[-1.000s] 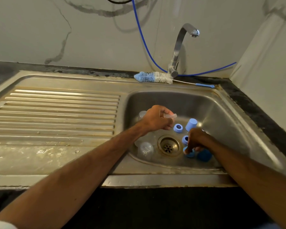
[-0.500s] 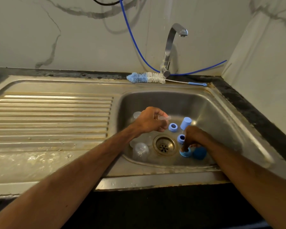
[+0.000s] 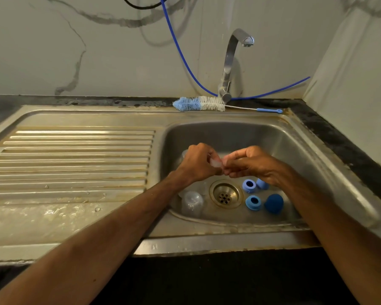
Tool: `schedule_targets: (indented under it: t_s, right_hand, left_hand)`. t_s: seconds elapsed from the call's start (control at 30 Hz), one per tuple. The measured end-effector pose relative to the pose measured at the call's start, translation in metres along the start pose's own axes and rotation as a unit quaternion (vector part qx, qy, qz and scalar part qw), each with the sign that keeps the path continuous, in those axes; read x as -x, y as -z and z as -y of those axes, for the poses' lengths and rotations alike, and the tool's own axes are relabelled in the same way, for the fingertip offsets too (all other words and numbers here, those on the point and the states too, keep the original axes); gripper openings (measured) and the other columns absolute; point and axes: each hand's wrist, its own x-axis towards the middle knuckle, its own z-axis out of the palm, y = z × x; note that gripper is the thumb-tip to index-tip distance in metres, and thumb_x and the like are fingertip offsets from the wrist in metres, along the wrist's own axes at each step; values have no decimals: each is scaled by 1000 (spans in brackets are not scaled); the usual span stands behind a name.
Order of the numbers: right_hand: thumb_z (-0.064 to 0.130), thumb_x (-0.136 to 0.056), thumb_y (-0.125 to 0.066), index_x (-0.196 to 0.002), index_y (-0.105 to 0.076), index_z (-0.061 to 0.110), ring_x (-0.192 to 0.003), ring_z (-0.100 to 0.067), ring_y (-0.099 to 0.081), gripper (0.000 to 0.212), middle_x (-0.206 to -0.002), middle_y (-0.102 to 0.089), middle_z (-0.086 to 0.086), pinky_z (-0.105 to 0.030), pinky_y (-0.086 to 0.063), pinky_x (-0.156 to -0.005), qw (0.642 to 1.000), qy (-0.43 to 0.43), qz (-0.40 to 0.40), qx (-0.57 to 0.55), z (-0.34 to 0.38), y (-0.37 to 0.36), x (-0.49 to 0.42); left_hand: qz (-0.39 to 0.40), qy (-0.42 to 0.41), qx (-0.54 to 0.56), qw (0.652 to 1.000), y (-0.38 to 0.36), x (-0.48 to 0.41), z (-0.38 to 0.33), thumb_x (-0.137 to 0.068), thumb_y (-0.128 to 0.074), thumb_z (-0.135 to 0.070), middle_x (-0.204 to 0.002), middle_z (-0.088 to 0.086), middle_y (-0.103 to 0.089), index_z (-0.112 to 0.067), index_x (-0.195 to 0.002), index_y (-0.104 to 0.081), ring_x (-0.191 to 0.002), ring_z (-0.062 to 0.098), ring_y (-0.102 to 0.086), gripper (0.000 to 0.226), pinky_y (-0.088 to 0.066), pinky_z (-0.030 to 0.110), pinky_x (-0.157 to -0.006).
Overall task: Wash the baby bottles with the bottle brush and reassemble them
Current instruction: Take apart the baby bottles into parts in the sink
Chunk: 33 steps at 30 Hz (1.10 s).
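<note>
Progress, by judgement: early.
- Sink (image 3: 229, 238): basin is holding every part loose. Nothing is looking reassembled yet.
- Tap (image 3: 229, 62): no water is running from it.
- Brush (image 3: 199, 103): lying along the sink's back edge by the tap base, untouched by either hand. Scrubbing seems not to be underway.
- Bottles: one clear bottle (image 3: 192, 203) is lying at the basin's front left, and more clear plastic is showing behind the left forearm, too hidden to count.
- Caps: dark blue cap (image 3: 273, 203) sitting at the front right of the basin floor; a pale blue one (image 3: 262, 184) is standing just behind it, under the right wrist.
- Rings: two blue rings (image 3: 249, 186) are resting between the drain (image 3: 226, 194) and the caps.
- Teat (image 3: 215, 162): being held above the basin's middle, between both hands. Left hand (image 3: 198, 164) is curling its fingers round it; right hand (image 3: 251, 164) is pinching its near end with thumb and fingertips. Whether the right hand is also hiding a ring, I cannot tell.
- Left to do: brushing, rinsing and refitting everything.

Changes since half a second ago:
- Right hand has been lifting off the basin floor, where it was down on a ring by the dark cap, and is now meeting the left at the teat.
- Left hand is holding the teat much as before.
- Brush is lying where it was.
</note>
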Motion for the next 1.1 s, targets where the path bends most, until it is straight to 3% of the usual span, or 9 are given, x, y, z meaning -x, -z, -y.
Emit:
schedule_targets:
  t_s: [0.13, 0.23, 0.37, 0.47, 0.53, 0.67, 0.83, 0.97, 1.1]
  right_hand:
    - [2, -87, -74, -102, -74, -4, -88, -28, -77, 16, -93, -77, -18, -26, -60, -69, 999, 7, -24, 40, -4, 2, -9]
    - [-3, -88, -72, -90, -76, -3, -78, -28, -77, 5, -84, -77, -17, -31, -61, -69, 986, -7, -26, 162, -14, -6, -17]
    - [4, -77, -72, -50, -67, 13, -55, -9, -65, 29, -66, -74, -12, -23, -52, -55, 934, -51, 3, 352, -32, -39, -25]
    - [0, -72, -76, -56, -72, 10, -60, -29, -71, 20, -59, -72, -9, -38, -59, -59, 942, -27, 37, 332, -39, -51, -28]
    - [3, -71, -79, -61, -73, 11, -59, -29, -72, 14, -59, -72, -7, -42, -60, -61, 934, 9, 54, 354, -41, -54, -28]
    - [1, -73, -77, -61, -68, 12, -47, -18, -62, 18, -52, -67, -1, -38, -56, -57, 930, 29, 65, 361, -47, -56, -30]
    - [-4, -74, -76, -74, -72, -1, -60, -28, -70, 5, -62, -71, -11, -41, -61, -65, 927, 29, 72, 366, -55, -57, -37]
    - [-3, -74, -74, -67, -72, 10, -57, -12, -67, 15, -57, -68, 3, -29, -59, -63, 919, 49, 83, 382, -56, -57, -39]
    - [-6, -74, -68, -80, -76, 4, -63, -19, -73, 14, -67, -74, -3, -33, -62, -69, 918, 50, 84, 385, -60, -56, -42]
  left_hand:
    - [26, -7, -28, 999, -2, -2, 4, -69, -93, -36, -91, -7, -70, -16, -100, -73, -78, 7, -64, 42, -55, 26, -71]
    - [35, -35, -47, 998, 2, -4, 8, -77, -87, -38, -110, -7, -68, -18, -116, -67, -95, 10, -62, 48, -51, 25, -81]
    - [-37, -47, -15, 998, 8, -7, 9, -80, -81, -27, -107, -11, -70, -21, -110, -70, -97, 8, -64, 32, -54, 30, -90]
    - [-77, -15, -4, 997, 7, -7, 12, -82, -75, -24, -100, -12, -72, -24, -101, -73, -94, 11, -66, 19, -57, 40, -88]
    - [-95, 6, 6, 995, 7, -7, 12, -84, -74, -21, -96, -13, -71, -24, -98, -73, -90, 8, -65, 14, -59, 40, -83]
    - [-106, 33, 15, 994, 7, -8, 16, -83, -70, -17, -91, -12, -71, -24, -93, -74, -86, 10, -66, 13, -61, 40, -78]
    - [-105, 37, 18, 994, 7, -7, 15, -84, -69, -12, -90, -10, -72, -21, -93, -75, -84, 9, -66, 13, -61, 39, -78]
    - [-96, 40, 24, 994, 6, -7, 13, -84, -68, -12, -89, -10, -72, -21, -91, -75, -83, 10, -67, 14, -61, 40, -78]
    - [-91, 45, 23, 995, 5, -8, 14, -84, -67, -12, -88, -11, -72, -22, -90, -75, -84, 10, -67, 14, -61, 41, -78]
